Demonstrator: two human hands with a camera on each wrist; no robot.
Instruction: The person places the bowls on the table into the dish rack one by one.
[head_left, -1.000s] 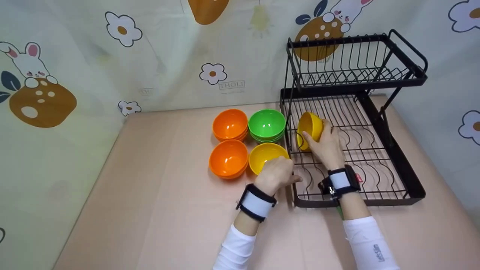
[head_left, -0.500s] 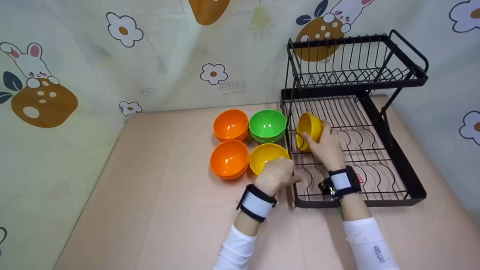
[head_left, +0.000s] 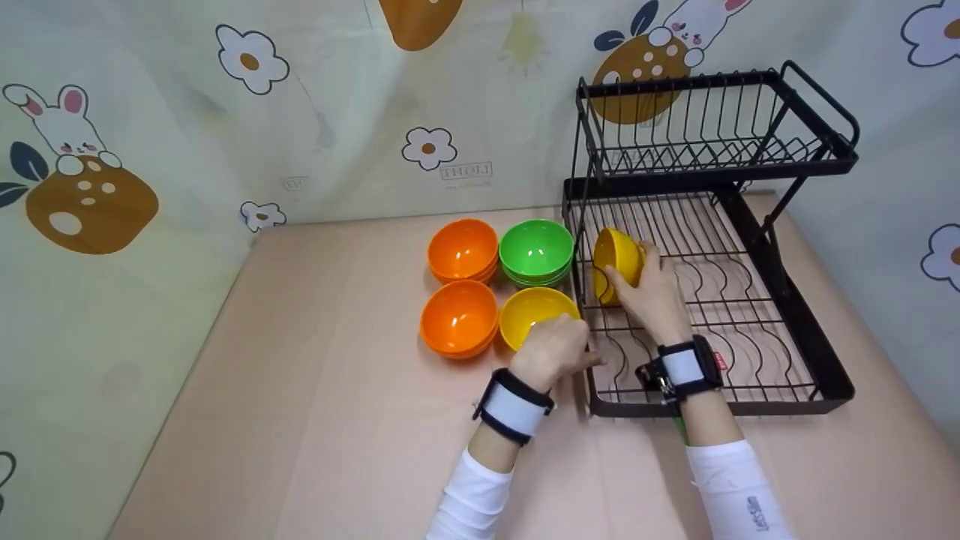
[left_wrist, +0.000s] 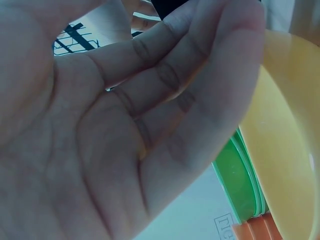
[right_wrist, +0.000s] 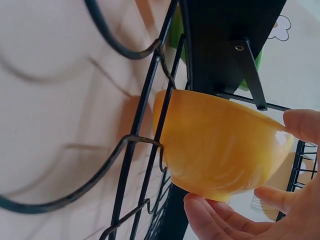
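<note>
My right hand grips a yellow bowl between thumb and fingers. This bowl is tilted onto its side against the wires at the left of the rack's lower tier. In the right wrist view, the fingers touch the outer side and base of the tilted bowl. My left hand is over the near side of another yellow bowl, which stands upright beside the rack. The left wrist view has its loosely bent fingers alongside the upright bowl's wall, with nothing in the palm; whether they touch is unclear.
A black two-tier wire dish rack stands on the right, its upper tier overhanging the back. Stacked green bowls and two groups of orange bowls stand left of it. A patterned curtain hangs behind the table.
The right hand and its yellow bowl have barely moved, the bowl shifting very slightly within the rack. The left hand stays in place.
</note>
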